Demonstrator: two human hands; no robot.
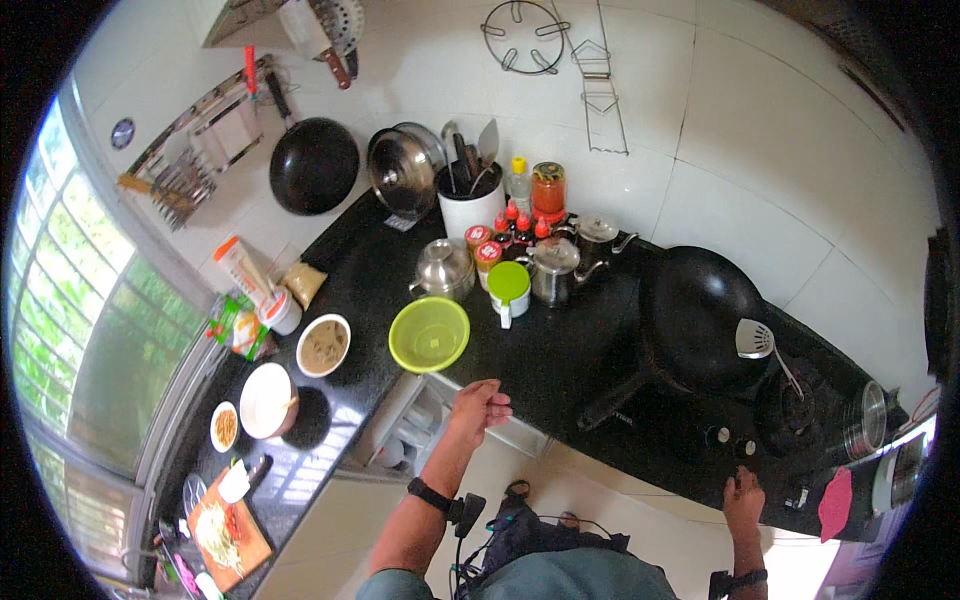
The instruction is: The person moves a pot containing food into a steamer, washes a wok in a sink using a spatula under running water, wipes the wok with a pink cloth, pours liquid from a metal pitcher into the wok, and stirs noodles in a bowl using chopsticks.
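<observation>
My left hand (480,409) is held in the air near the counter's front edge, just below a lime-green plastic bowl (429,334), its fingers loosely curled and nothing in them that I can see. At the right, my right hand (744,495) is at the front edge of the black stove, close to two round control knobs (722,435); whether it touches anything is unclear. Behind the knobs a large black wok (701,319) stands on the stove, its handle towards the front left. A slotted metal spatula (754,339) lies across the wok's right rim.
A green-lidded container (509,289) stands beside steel pots (555,270). Leftward are a bowl of brown liquid (324,345), a white bowl (264,397) and a cutting board (255,551) with shredded vegetables. An open drawer (405,427) juts out beneath the counter. A pink cloth (835,504) lies far right.
</observation>
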